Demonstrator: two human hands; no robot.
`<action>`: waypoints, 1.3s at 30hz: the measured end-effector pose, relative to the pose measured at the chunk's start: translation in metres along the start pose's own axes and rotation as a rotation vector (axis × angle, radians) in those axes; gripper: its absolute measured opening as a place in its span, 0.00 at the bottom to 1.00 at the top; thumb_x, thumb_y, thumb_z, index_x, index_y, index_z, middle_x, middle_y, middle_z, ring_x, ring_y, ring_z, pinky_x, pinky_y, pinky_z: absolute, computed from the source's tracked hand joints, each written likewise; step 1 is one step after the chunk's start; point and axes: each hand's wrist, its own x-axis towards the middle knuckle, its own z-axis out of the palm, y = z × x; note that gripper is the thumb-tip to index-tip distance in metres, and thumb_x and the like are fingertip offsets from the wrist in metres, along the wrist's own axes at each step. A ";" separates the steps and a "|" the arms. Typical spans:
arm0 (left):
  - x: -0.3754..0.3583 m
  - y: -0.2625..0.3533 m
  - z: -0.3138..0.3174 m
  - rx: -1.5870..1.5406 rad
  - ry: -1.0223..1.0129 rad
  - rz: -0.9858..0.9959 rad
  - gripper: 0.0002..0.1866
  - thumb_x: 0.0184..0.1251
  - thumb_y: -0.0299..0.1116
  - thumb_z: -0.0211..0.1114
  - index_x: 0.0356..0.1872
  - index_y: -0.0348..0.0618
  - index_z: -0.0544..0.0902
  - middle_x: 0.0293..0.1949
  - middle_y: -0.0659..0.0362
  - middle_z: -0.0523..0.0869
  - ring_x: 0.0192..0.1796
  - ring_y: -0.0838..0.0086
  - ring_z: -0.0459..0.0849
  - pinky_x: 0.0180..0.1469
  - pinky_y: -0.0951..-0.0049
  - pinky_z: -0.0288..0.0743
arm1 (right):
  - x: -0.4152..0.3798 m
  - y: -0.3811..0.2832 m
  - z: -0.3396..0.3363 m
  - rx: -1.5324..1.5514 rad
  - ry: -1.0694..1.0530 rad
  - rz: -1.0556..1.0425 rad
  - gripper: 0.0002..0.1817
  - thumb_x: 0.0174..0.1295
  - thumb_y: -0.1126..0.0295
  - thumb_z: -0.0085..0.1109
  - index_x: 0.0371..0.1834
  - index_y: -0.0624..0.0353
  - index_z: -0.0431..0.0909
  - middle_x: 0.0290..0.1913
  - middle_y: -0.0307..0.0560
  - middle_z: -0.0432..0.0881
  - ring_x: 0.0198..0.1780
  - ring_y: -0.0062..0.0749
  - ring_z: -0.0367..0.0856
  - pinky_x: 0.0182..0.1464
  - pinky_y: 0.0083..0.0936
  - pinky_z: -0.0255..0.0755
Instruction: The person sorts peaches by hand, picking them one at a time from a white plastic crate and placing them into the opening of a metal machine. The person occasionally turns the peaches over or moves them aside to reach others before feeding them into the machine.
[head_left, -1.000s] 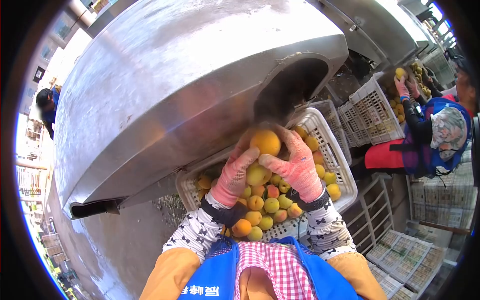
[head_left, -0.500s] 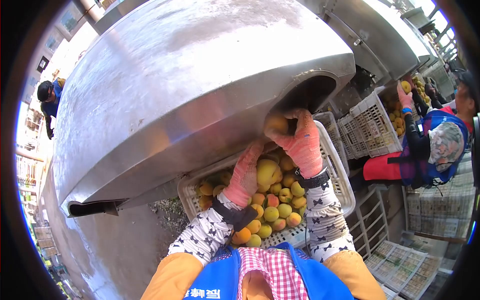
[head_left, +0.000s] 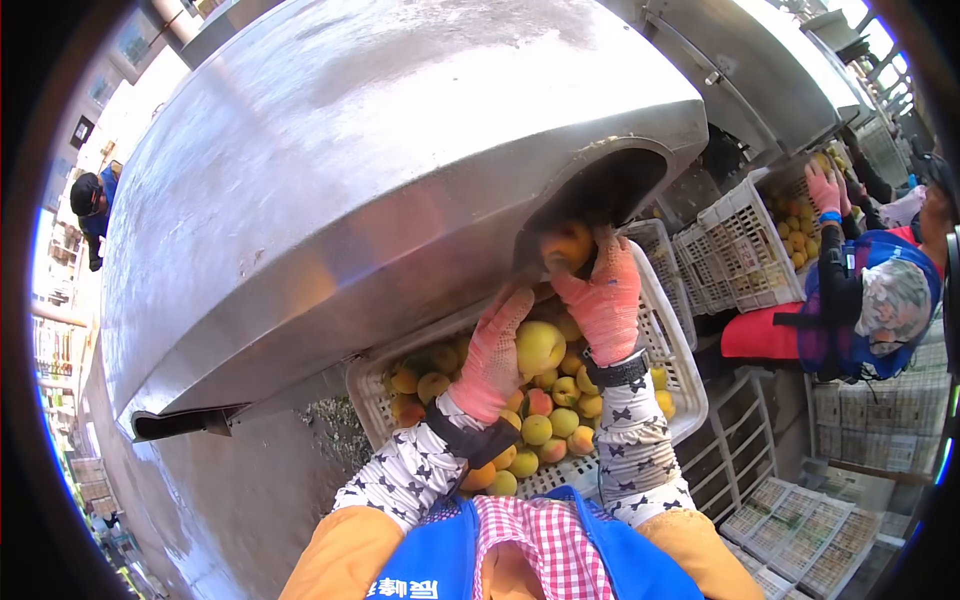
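My right hand [head_left: 605, 300], in a pink knit glove, grips an orange-red peach [head_left: 567, 246] at the dark opening [head_left: 625, 185] of a metal chute. Its fingers are partly in shadow there. Close by, my left hand [head_left: 493, 345], gloved alike, holds a large yellow-green peach [head_left: 540, 347] on its thumb side. Its fingertips point up toward the chute's lower edge and are hard to make out. Below both hands is a white plastic crate [head_left: 690, 400], holding many yellow, green and red-blushed peaches [head_left: 537, 430].
The big metal housing [head_left: 400, 130] overhangs the crate's far side. To the right, a co-worker [head_left: 865, 270] handles fruit at another white crate [head_left: 740, 250]. A white rack [head_left: 735, 430] and stacked crates [head_left: 800, 530] stand at lower right. Another person [head_left: 92, 205] is at far left.
My right hand has brought its peach slightly up and right, into the chute opening. My left hand stays nearly in place with its peach. The co-worker's hand has lowered toward their crate.
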 end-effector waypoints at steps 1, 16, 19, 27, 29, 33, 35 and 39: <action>-0.002 -0.002 0.000 0.004 -0.005 -0.003 0.18 0.74 0.28 0.58 0.63 0.37 0.77 0.60 0.53 0.81 0.62 0.67 0.80 0.65 0.70 0.73 | 0.000 -0.003 0.004 0.023 0.011 0.048 0.33 0.52 0.61 0.72 0.60 0.68 0.74 0.52 0.64 0.78 0.52 0.62 0.79 0.54 0.43 0.76; -0.024 -0.035 -0.030 0.178 -0.060 0.006 0.16 0.74 0.29 0.57 0.59 0.38 0.74 0.59 0.52 0.79 0.59 0.65 0.81 0.63 0.63 0.77 | -0.059 -0.048 -0.050 0.295 -0.403 0.130 0.37 0.48 0.58 0.76 0.62 0.62 0.76 0.51 0.59 0.80 0.53 0.53 0.81 0.57 0.40 0.75; -0.017 -0.019 -0.004 -0.793 0.032 -0.221 0.17 0.73 0.31 0.57 0.59 0.37 0.76 0.59 0.53 0.79 0.61 0.64 0.79 0.67 0.62 0.73 | -0.068 -0.046 -0.039 0.307 -0.303 0.149 0.38 0.47 0.61 0.77 0.62 0.63 0.76 0.51 0.58 0.81 0.52 0.53 0.81 0.57 0.39 0.76; -0.003 -0.011 0.006 -0.912 0.016 -0.290 0.22 0.75 0.42 0.60 0.63 0.40 0.75 0.57 0.56 0.81 0.60 0.66 0.79 0.67 0.63 0.70 | -0.036 -0.033 -0.028 0.083 -0.052 -0.021 0.39 0.46 0.63 0.77 0.63 0.65 0.73 0.47 0.60 0.80 0.49 0.57 0.80 0.52 0.41 0.77; -0.018 -0.033 -0.013 -0.704 0.100 -0.367 0.22 0.75 0.43 0.61 0.63 0.41 0.76 0.56 0.57 0.82 0.58 0.68 0.80 0.65 0.64 0.71 | -0.016 -0.008 -0.009 -0.092 -0.032 -0.021 0.37 0.49 0.58 0.76 0.61 0.64 0.75 0.46 0.60 0.79 0.47 0.57 0.80 0.50 0.43 0.77; -0.067 -0.048 -0.062 -0.157 0.142 -0.422 0.20 0.77 0.40 0.58 0.62 0.40 0.77 0.54 0.56 0.82 0.57 0.71 0.81 0.61 0.73 0.72 | 0.032 0.004 0.030 -0.365 -0.154 -0.021 0.33 0.50 0.53 0.74 0.56 0.62 0.77 0.46 0.59 0.82 0.49 0.56 0.81 0.51 0.44 0.77; -0.100 -0.043 -0.085 -0.071 0.183 -0.507 0.20 0.74 0.39 0.61 0.61 0.40 0.78 0.55 0.57 0.81 0.58 0.71 0.80 0.61 0.73 0.72 | 0.040 0.005 0.046 -0.439 -0.185 -0.027 0.31 0.52 0.53 0.74 0.54 0.61 0.79 0.48 0.58 0.84 0.50 0.53 0.82 0.51 0.42 0.78; -0.115 -0.023 -0.104 0.618 0.017 -0.411 0.25 0.64 0.42 0.69 0.62 0.50 0.78 0.56 0.57 0.81 0.59 0.64 0.80 0.62 0.65 0.72 | 0.045 -0.017 -0.022 0.494 -0.117 0.129 0.32 0.54 0.62 0.77 0.59 0.66 0.77 0.50 0.52 0.85 0.47 0.38 0.84 0.52 0.29 0.78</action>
